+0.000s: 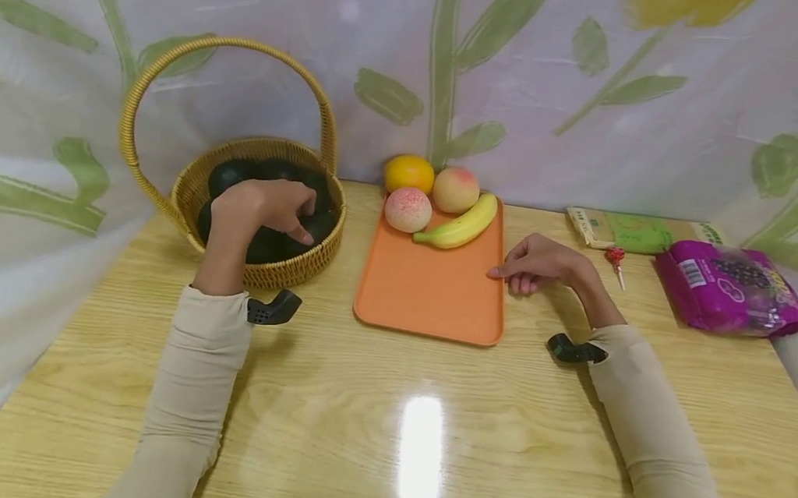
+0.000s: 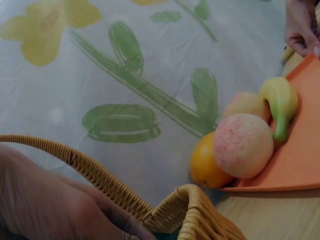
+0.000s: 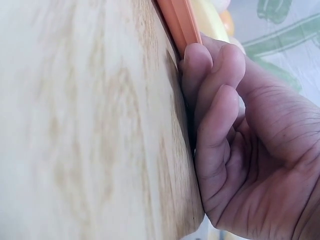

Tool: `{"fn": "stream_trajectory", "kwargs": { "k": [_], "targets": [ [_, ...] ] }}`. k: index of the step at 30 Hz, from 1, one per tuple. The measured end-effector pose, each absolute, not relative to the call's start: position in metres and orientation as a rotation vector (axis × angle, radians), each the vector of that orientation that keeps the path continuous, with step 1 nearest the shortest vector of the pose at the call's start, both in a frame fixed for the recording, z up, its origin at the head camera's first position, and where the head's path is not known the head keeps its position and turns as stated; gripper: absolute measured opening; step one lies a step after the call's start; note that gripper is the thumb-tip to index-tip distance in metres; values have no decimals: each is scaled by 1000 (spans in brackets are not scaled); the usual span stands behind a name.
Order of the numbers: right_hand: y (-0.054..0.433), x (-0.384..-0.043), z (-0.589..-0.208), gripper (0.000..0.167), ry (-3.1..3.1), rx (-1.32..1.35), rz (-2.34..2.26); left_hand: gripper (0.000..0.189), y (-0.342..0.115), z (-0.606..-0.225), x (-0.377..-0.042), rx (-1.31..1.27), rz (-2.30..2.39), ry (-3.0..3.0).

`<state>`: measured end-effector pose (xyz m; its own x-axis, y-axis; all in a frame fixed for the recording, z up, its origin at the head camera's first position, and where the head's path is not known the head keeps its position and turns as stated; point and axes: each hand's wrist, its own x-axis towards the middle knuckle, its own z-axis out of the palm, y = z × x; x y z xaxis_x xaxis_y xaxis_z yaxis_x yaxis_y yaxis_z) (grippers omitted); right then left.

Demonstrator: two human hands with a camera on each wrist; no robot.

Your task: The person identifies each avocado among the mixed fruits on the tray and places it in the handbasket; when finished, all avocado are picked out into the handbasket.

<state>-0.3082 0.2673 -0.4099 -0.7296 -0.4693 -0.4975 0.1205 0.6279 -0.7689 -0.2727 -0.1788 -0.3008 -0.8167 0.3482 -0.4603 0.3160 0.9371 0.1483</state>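
Observation:
My left hand (image 1: 269, 206) reaches down into a wicker basket (image 1: 291, 273), among several dark green, avocado-like fruits (image 1: 232, 176). Its thumb and forefinger lie over the dark fruits, while the other fingers are mostly hidden; I cannot tell if they grip one. In the left wrist view the back of that hand passes beside the woven rim (image 2: 192, 212). At the right edge of an orange tray (image 1: 430, 294), my right hand (image 1: 537, 261) pinches the rim between thumb and curled fingers. Close up in the right wrist view, its fingertips (image 3: 197, 57) meet the tray's edge.
On the tray's far end sit an orange fruit (image 1: 408, 174), two peaches (image 1: 456, 189) (image 1: 408, 210) and a banana (image 1: 464, 227). To the right lie a green packet (image 1: 629, 231), a red lollipop (image 1: 615, 256) and a purple bag (image 1: 726, 290). The basket's tall handle (image 1: 235, 42) arches above it.

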Motion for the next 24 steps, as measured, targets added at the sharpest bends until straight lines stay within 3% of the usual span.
{"fn": "stream_trajectory", "kwargs": {
  "k": [8,14,19,21,24],
  "targets": [
    [267,-305,-410,35,2174,-250,-1061,59,-184,-297,-277,507,146,2599],
    [261,-300,-375,40,2327,-322,-894,58,-170,-289,-271,614,410,2937],
    [244,-289,-319,70,2879,-554,-497,59,-130,-301,-275,931,656,3436],
    [234,-290,-304,87,3186,-642,-343,70,-116,-303,-281,950,523,3525],
    [222,-297,-294,100,3517,-724,-267,86,-105,-301,-289,881,314,3458]
  ]
}}
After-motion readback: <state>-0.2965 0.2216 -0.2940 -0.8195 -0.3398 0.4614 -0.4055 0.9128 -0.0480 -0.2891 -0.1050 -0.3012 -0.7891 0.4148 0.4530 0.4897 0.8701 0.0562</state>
